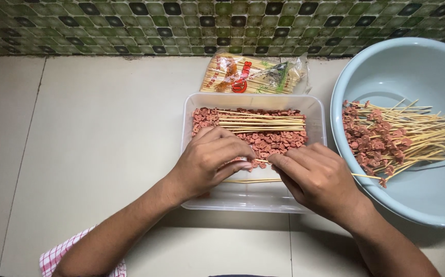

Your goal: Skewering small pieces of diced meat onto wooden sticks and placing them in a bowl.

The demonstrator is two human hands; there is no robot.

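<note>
thin bamboo skewer [256, 180] is being pinched between both hands: left hand [209, 161] holding small pink sausage pieces [276, 141], right hand [317, 177] gripping it over the clear plastic tub [253, 197].

Even, soft, moderately bright light falls from above and slightly ahead, with a warm, faintly greenish cast. Shadows are diffuse: a soft one lies under the near edge of the clear plastic container [315, 110] and below both forearms, and a darker crescent runs beneath the pale blue basin [412, 66]. A mild sheen shows on the basin's inner wall and on the plastic skewer packet [253, 74]; nothing is blown out. Focus is sharp across the centre, including the left hand [207, 164] and right hand [317, 179]. The tiled wall [79, 25] bows slightly at the upper edge, indicating wide-angle distortion; corners darken a little.
</note>
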